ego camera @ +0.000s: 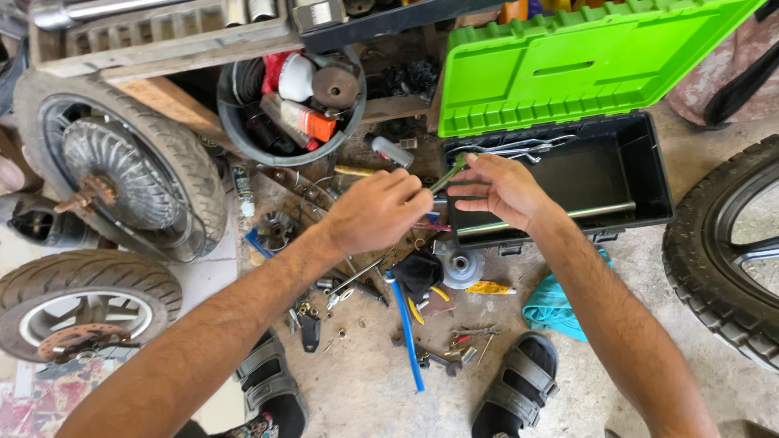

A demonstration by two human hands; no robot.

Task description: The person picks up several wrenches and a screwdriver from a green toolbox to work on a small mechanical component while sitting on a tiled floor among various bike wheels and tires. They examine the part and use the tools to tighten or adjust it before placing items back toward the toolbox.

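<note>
Both hands are meeting just in front of the open toolbox, whose green lid is standing raised behind its black tray. The left hand is closing around a small green-handled tool, and the right hand is pinching its upper end with the fingertips. Nearer the person than the toolbox, loose hardware, a blue rod and a teal cloth are lying on the concrete. Left of the toolbox, a bucket of parts is sitting beside a scooter wheel.
</note>
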